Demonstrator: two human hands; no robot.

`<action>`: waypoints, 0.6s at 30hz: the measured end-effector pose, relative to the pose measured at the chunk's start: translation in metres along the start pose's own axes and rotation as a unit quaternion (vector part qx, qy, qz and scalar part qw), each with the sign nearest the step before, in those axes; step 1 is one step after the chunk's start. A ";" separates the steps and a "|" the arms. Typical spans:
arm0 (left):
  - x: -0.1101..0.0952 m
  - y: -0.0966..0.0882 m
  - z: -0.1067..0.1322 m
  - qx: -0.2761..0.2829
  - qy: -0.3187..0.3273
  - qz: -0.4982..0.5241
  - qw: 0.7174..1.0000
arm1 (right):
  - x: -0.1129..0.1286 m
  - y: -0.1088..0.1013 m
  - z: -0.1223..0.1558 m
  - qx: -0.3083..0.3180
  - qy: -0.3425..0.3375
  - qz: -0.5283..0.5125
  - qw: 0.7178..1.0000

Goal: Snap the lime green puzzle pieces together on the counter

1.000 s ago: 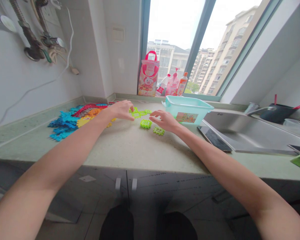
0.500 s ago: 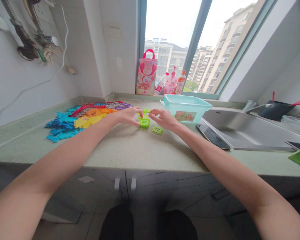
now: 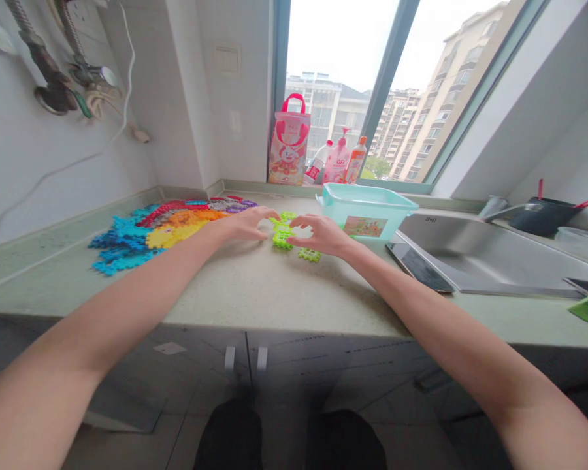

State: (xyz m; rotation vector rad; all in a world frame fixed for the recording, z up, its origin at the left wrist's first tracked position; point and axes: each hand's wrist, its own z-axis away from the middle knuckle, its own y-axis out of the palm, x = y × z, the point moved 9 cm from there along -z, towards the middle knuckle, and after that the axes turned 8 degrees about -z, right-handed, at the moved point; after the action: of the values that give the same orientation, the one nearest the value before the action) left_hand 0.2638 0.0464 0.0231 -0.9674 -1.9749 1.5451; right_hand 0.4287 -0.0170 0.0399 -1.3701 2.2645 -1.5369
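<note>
Both my hands reach out over a pale green counter (image 3: 255, 287). My left hand (image 3: 247, 224) and my right hand (image 3: 323, 236) close in from either side on a cluster of lime green interlocking plastic tiles (image 3: 281, 232), fingertips touching its tiles. One separate green tile (image 3: 310, 254) lies just under my right hand. To the left spreads a pile of flat tiles (image 3: 161, 232) in blue, yellow, orange, red and purple.
A mint plastic tub (image 3: 365, 210) stands right of my hands. A steel sink (image 3: 490, 258) with a dark tablet (image 3: 416, 266) on its edge lies further right. A pink bag (image 3: 288, 140) and bottles (image 3: 340, 162) stand on the window sill.
My left hand moved right along the green tiles and my right hand moved left, so both now meet at the green cluster. The loose tile by the cluster was drawn against it.
</note>
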 end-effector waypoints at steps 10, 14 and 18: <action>0.020 0.017 0.000 0.018 -0.059 0.028 0.998 | -0.002 0.010 0.001 0.041 0.007 -0.009 0.999; 0.023 0.020 0.001 0.037 -0.072 0.020 0.997 | -0.004 0.016 0.001 0.047 0.029 -0.004 0.998; 0.024 0.022 0.001 0.044 -0.074 0.026 0.996 | -0.006 0.022 0.001 0.053 0.040 -0.005 0.998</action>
State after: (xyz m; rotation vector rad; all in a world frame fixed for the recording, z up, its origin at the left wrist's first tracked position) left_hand 0.2530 0.0666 0.0001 -0.8985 -1.9750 1.7639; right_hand 0.4194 -0.0117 0.0198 -1.3174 2.1874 -1.7182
